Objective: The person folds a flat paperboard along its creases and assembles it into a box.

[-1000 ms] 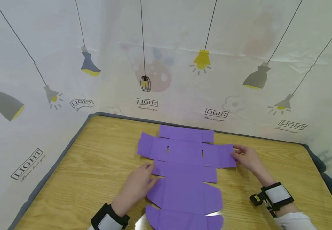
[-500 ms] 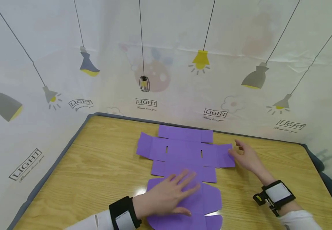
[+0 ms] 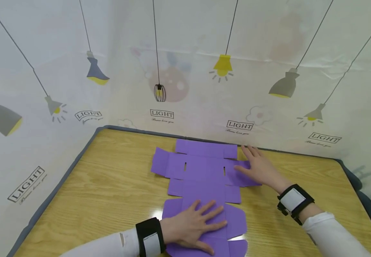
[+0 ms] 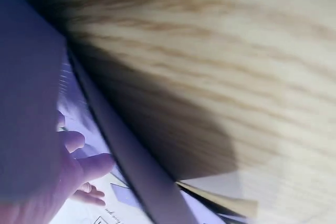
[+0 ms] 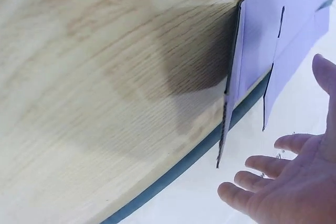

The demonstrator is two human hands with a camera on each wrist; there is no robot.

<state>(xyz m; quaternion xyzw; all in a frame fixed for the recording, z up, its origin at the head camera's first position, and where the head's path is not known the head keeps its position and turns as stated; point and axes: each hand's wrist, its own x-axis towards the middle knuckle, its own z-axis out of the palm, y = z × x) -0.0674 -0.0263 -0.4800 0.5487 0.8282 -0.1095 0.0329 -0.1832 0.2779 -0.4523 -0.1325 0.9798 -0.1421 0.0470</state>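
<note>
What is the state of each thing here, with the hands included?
Purple cardboard: unfolded, mostly flat
Far left flap: bent slightly upward
Slots: uncovered
Left hand: fingers spread over the cardboard
Right hand: fingers extended over the right flap
Wrist straps: worn

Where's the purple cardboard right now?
At the lower centre of the head view, the purple cardboard lies unfolded on the wooden table, left hand over its nearer part, right hand over its far right part.
</note>
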